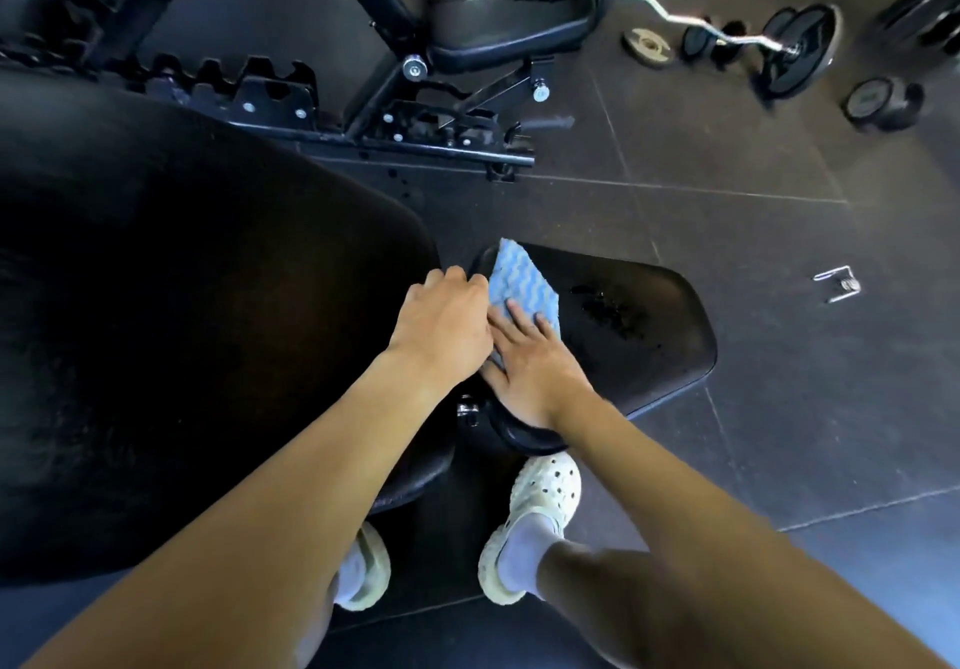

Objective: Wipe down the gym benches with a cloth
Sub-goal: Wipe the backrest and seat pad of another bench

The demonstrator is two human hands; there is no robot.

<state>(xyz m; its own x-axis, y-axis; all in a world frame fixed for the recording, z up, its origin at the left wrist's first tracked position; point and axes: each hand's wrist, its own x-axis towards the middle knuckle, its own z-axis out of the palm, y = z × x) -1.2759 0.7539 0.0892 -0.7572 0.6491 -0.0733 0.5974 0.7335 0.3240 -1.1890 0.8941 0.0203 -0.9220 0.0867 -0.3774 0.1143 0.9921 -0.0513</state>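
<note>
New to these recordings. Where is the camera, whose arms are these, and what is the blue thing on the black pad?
There is no machine here: a person wears one camera on the head, so you look down along their own arms. The right hand lies flat, fingers straight, on a blue-and-white cloth spread on the small black seat pad of a gym bench. The left hand curls at the cloth's edge; whether it pinches it is unclear. A wet patch shows beside the cloth. A curl bar and a dumbbell are further off.

cloth (522, 284) on seat pad (649, 341) (left end)
</note>
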